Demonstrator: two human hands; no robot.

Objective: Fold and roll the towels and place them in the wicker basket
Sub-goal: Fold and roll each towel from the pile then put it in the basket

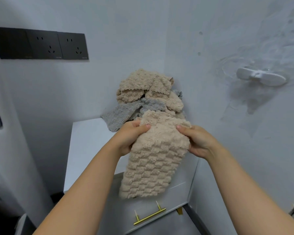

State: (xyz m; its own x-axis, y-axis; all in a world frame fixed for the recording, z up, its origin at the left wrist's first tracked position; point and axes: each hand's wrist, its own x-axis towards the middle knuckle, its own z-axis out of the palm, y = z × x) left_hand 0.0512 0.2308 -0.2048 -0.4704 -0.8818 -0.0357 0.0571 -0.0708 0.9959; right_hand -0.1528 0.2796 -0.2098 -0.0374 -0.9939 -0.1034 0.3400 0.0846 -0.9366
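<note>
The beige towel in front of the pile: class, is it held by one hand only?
No, the left hand and the right hand both grip the upper end of the beige towel, one on each side.

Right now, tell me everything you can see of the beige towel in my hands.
The beige towel is plush, its pile in bumpy, waffle-like rows. It hangs lengthwise in the air, bunched at the top, its lower end dangling before the white cabinet. The left hand grips its upper left edge, the right hand its upper right edge, thumbs on the front. Whether it touches the heap of towels behind cannot be told.
</note>
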